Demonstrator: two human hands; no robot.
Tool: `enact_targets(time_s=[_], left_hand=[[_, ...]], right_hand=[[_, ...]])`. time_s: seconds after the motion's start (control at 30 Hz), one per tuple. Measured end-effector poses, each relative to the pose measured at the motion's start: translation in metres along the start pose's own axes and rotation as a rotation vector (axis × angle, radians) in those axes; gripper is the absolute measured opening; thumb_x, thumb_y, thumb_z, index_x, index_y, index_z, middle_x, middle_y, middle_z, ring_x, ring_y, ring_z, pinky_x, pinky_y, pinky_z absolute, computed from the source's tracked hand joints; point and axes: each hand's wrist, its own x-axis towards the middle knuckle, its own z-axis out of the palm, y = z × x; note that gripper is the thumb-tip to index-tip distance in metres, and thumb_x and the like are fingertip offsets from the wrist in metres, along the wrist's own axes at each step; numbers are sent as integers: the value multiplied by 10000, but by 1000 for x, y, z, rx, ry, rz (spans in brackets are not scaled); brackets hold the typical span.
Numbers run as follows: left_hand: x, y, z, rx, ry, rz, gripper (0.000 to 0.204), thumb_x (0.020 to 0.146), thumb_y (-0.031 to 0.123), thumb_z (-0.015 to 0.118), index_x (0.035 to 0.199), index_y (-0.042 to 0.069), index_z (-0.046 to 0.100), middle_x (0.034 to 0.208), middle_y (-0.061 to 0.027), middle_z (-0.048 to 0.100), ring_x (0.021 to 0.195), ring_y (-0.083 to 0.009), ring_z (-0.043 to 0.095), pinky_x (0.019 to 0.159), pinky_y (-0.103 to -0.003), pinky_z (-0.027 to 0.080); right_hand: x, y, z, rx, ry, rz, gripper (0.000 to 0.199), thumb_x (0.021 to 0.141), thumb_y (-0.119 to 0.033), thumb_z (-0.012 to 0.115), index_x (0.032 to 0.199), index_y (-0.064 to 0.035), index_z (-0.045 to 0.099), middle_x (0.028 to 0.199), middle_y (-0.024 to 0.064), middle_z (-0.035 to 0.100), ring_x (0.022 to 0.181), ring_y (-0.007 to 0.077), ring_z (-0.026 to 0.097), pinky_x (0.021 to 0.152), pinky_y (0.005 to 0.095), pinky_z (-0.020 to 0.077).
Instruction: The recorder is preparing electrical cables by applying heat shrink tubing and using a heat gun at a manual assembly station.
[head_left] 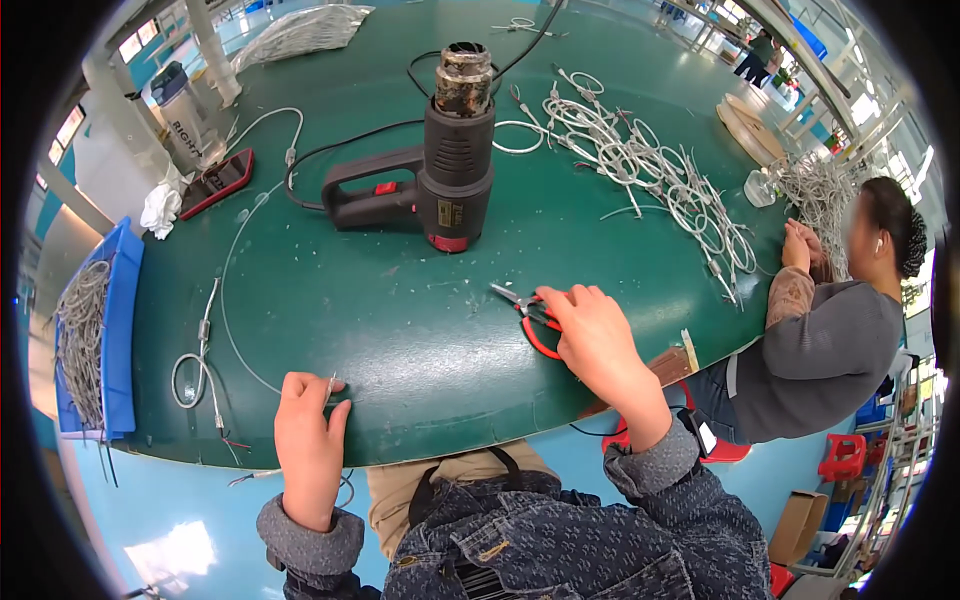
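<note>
Green table [400, 330] underneath, left hand [308, 430] pinching a thin white wire [232, 300] end at its fingertips, right hand [598, 335] closing over red-handled pliers [528, 312], heat gun [435, 170] upright beyond the fingers

Just one view here, a head-worn fisheye looking steeply down and forward over the green counter [400, 330]. It sits close, so the wearer's own forearms come in from the bottom edge and the denim jacket [560, 545] fills the lower middle. Straight lines bow toward the dark round rim, and the counter's far side curls away at the top.
</note>
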Motion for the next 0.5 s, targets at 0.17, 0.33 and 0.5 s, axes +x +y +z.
enact_targets(time_s=[0.17, 0.33, 0.5], left_hand=[[4, -6, 5, 31, 13, 42, 171, 709, -92, 624, 825, -29, 516, 836, -96, 481, 575, -178, 466, 540, -292, 393], [1, -4, 0, 50, -15, -2, 117, 740, 1, 636, 817, -5, 549, 895, -146, 507, 764, -327, 547, 644, -374, 441], [-3, -2, -1, 50, -40, 7, 107, 749, 20, 634, 810, -2, 548, 915, -144, 511, 766, -339, 548, 641, -384, 444]], right_hand=[[-3, 1, -4, 240, 57, 125, 413, 721, 7, 582, 1126, -64, 543, 768, 130, 557, 712, 284, 562, 628, 379, 441], [-4, -4, 3, 381, 198, 166, 406, 741, 13, 588, 1138, -53, 536, 765, 142, 577, 647, 269, 570, 599, 354, 446], [-12, -3, 7, 361, 270, 128, 396, 748, 44, 579, 1133, -38, 531, 739, 117, 555, 632, 222, 560, 588, 317, 444]])
